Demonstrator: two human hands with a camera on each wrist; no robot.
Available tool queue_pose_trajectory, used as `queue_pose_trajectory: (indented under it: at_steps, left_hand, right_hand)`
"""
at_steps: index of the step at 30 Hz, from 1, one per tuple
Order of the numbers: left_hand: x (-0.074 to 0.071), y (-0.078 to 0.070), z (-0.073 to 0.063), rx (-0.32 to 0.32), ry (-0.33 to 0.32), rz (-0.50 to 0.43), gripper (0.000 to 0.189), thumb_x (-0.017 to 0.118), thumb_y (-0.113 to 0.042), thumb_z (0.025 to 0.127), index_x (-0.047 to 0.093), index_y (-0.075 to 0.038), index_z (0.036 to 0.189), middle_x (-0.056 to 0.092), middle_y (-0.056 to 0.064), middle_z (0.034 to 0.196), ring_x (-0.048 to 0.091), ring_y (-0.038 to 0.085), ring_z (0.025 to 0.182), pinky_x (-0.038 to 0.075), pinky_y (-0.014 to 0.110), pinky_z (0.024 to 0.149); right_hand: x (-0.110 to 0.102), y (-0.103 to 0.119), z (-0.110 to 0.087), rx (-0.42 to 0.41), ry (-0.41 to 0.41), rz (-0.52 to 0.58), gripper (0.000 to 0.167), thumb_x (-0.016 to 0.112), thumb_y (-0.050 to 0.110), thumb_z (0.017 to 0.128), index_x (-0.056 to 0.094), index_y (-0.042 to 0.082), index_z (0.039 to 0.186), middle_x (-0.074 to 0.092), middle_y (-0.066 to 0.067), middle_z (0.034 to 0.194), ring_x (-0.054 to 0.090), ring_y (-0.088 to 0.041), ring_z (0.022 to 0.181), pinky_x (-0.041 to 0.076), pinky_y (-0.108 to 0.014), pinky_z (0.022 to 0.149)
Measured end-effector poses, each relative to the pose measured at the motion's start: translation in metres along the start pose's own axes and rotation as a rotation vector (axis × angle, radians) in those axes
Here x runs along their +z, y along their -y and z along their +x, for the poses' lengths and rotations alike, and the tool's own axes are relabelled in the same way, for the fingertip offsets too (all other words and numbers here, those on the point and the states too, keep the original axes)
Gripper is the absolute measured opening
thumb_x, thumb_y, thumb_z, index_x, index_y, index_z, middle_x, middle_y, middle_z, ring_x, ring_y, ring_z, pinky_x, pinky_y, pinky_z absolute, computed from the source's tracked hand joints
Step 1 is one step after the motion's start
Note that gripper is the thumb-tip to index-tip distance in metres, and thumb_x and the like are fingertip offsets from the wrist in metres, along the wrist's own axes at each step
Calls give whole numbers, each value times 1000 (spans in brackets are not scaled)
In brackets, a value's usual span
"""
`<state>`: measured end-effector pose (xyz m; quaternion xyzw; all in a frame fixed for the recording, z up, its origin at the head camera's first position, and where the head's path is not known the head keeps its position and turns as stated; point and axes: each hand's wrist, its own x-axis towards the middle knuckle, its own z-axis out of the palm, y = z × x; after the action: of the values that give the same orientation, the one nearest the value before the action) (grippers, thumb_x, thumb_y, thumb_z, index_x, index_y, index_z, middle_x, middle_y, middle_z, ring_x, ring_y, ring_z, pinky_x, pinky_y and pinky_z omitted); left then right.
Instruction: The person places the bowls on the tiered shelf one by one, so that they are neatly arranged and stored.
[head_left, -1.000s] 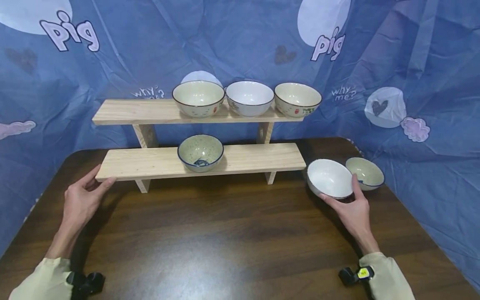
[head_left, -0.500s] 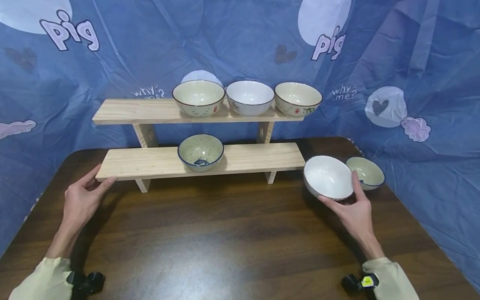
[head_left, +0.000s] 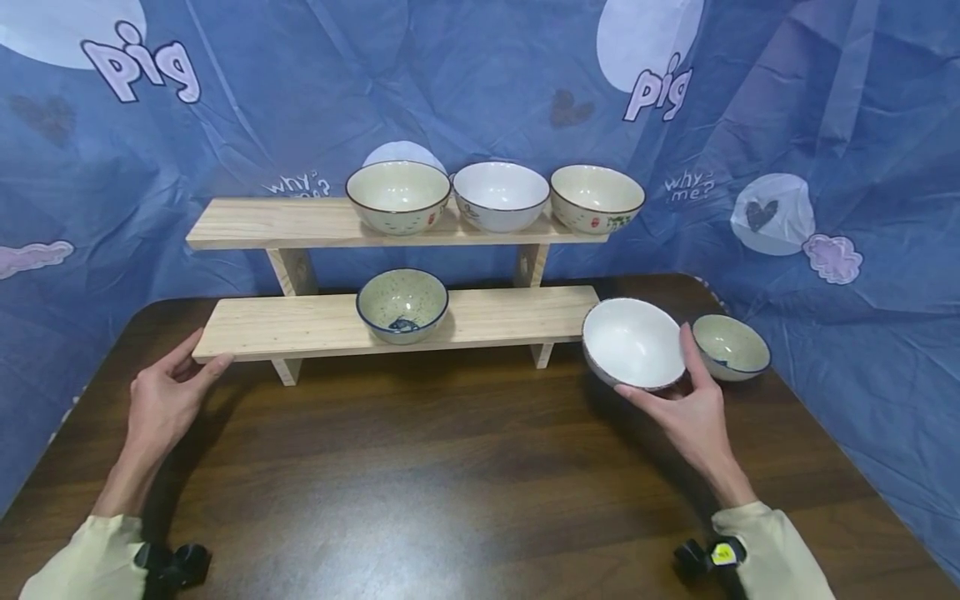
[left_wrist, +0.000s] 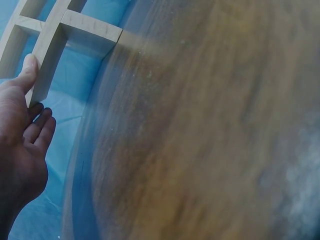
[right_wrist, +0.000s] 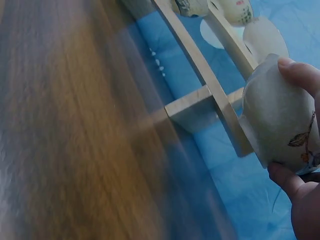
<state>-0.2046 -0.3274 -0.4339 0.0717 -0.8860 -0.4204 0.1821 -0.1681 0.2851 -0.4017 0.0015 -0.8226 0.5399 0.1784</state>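
Note:
My right hand [head_left: 690, 408] holds a white bowl [head_left: 636, 343] with a dark rim, thumb at its near side and fingers at its right side. The right wrist view shows a brown leaf pattern on the bowl's outside [right_wrist: 280, 115]. In the head view the bowl overlaps the right end of the lower board of a two-tier wooden shelf [head_left: 300, 327]. At that board's left end my left hand [head_left: 167, 404] pinches the corner, as the left wrist view also shows. A speckled green bowl [head_left: 402, 302] with a blue rim sits mid-board.
On the upper board stand a cream bowl [head_left: 397, 193], a white bowl [head_left: 501, 193] and another cream bowl [head_left: 597, 197], which overhangs the right end. A green bowl [head_left: 731, 343] stands on the brown table [head_left: 450, 467] near its right edge. Blue printed cloth [head_left: 480, 75] hangs behind.
My right hand has raised the white bowl and brought it left, away from the green bowl and over to the lower board's right end. The left hand stays at the shelf corner.

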Motion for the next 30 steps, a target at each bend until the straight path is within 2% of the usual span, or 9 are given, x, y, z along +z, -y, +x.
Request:
queue_pose_trajectory:
  at_steps: [5, 8, 13, 15, 18, 23, 30]
  left_hand:
    - [0, 0, 0, 2, 6, -4, 69, 73, -38, 98, 49, -7, 154, 59, 30, 135, 52, -15, 95, 39, 2, 70]
    - [-1, 0, 0, 3, 8, -9, 68, 73, -38, 98, 49, -7, 154, 59, 31, 134, 51, -17, 92, 39, 3, 70]
    - [0, 0, 0, 0, 10, -4, 68, 73, -38, 98, 49, -7, 154, 59, 31, 134, 51, -17, 92, 39, 3, 70]
    - [0, 0, 0, -3, 12, 3, 69, 72, -39, 98, 49, -7, 154, 59, 30, 135, 55, -11, 97, 39, 3, 70]
    - [-1, 0, 0, -3, 13, 7, 69, 72, -39, 98, 48, -7, 155, 59, 30, 136, 57, -6, 101, 39, 2, 70]
    - [0, 0, 0, -1, 12, -2, 68, 73, -38, 98, 48, -7, 155, 58, 29, 137, 55, -10, 100, 39, 2, 71]
    - [0, 0, 0, -8, 8, -9, 69, 73, -38, 98, 48, -9, 155, 57, 28, 138, 56, -8, 104, 39, 2, 72]
  right_hand:
    - [9, 5, 6, -31, 27, -27, 115, 92, 1, 76, 21, 13, 166, 20, -9, 170, 41, -35, 139, 42, -11, 92]
    - [15, 10, 8, -43, 42, -1, 115, 92, 0, 76, 21, 13, 166, 22, -9, 170, 43, -35, 138, 43, -12, 91]
    - [25, 22, 13, -66, 71, -6, 112, 92, 5, 77, 23, 13, 166, 23, -8, 170, 41, -33, 141, 45, -33, 103]
    - [29, 26, 16, -76, 81, -3, 112, 92, 5, 77, 23, 11, 165, 24, -9, 169, 41, -33, 141, 42, -43, 105]
    - [37, 30, 21, -90, 95, 28, 112, 92, 3, 76, 24, 9, 165, 25, -10, 169, 42, -34, 140, 43, -41, 105]
    - [49, 35, 28, -101, 123, 62, 112, 92, 2, 76, 25, 9, 165, 25, -11, 169, 46, -36, 136, 44, -28, 102]
    - [69, 39, 40, -114, 164, 28, 110, 92, 9, 77, 25, 7, 165, 29, -13, 167, 48, -32, 134, 45, -39, 104]
